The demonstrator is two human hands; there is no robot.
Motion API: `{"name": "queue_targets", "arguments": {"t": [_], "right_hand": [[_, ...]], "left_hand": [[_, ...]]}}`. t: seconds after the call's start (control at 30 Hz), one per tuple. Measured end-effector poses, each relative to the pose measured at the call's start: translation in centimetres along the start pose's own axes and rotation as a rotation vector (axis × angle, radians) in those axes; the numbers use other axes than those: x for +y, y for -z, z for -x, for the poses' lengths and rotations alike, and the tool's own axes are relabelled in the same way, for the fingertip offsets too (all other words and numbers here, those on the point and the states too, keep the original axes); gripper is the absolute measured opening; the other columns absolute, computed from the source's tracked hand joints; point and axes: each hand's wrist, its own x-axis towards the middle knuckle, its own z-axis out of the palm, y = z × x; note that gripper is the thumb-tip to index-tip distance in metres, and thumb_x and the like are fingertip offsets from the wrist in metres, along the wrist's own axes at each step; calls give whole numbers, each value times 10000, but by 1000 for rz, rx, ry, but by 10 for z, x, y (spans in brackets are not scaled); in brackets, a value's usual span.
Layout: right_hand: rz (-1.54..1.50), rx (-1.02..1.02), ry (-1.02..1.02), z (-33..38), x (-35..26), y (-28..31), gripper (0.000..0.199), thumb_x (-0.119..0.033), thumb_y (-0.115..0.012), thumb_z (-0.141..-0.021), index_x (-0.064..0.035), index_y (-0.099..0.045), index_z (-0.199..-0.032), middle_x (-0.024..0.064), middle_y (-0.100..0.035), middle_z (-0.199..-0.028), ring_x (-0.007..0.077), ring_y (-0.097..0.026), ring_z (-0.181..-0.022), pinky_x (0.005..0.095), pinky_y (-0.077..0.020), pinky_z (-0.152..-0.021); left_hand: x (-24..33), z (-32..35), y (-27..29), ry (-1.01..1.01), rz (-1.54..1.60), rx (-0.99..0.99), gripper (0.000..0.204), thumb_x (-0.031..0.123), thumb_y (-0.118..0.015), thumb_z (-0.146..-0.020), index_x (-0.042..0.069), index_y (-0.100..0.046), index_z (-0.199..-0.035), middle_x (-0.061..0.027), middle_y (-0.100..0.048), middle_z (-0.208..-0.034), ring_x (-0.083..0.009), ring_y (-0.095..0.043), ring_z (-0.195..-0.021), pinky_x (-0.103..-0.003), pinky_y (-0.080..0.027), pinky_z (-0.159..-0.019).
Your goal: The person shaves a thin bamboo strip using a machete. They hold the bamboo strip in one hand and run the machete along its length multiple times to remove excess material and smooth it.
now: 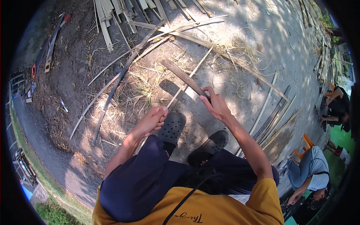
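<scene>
My left hand [152, 120] is closed round a thin, pale bamboo strip [197, 66], which runs from beside my left knee up and away to the right. In my right hand [217, 106] is a long, flat brown blade [179, 73], pointing up and left. Its handle is mostly hidden by my fingers. The blade crosses the strip a little beyond my left hand; whether the two touch I cannot tell. A pale, bright patch shows along the blade's lower side near my right hand.
Dry shavings [144, 88] and curled fibres [240, 52] litter the ground. Split bamboo lengths [107, 22] lie at the far side, with more strips [275, 116] at right. A handsaw [52, 45] lies far left. Two people [309, 168] sit at the right.
</scene>
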Motion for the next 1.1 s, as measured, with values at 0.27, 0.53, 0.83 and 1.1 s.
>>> {"name": "queue_targets", "arguments": {"t": [0.27, 0.53, 0.83, 1.1], "right_hand": [[140, 129, 27, -44, 42, 23, 537, -571, -541, -1047, -75, -530, -1252, 184, -647, -653, 424, -681, -705, 514, -505, -708], [-66, 235, 33, -3, 24, 52, 462, -495, -578, -1043, -99, -507, -1271, 124, -608, -591, 365, -631, -584, 470, -467, -635], [114, 31, 197, 41, 34, 63, 500, -495, -616, -1026, -112, -488, -1321, 138, -631, -599, 408, -658, -629, 497, -481, -657], [149, -52, 152, 83, 53, 81, 526, -535, -613, -1026, -112, -486, -1311, 108, -564, -549, 385, -597, -547, 483, -436, -595]], "left_hand": [[-21, 28, 5, -19, -96, -3, 340, 324, -408, -1164, 136, -458, -885, 104, -284, -639, -1, -240, -494, -204, -194, -429], [-13, 70, 3, -310, -500, 99, 311, 242, -428, -1150, 87, -497, -890, 68, -348, -633, -52, -289, -525, -244, -272, -490], [-43, 116, 53, -261, -924, 326, 287, 174, -504, -1094, 10, -569, -867, -111, -510, -663, -205, -482, -610, -385, -424, -619], [16, 16, 47, -489, -1054, 295, 273, 164, -511, -1085, -10, -589, -890, -164, -576, -686, -286, -558, -587, -410, -444, -602]]}}
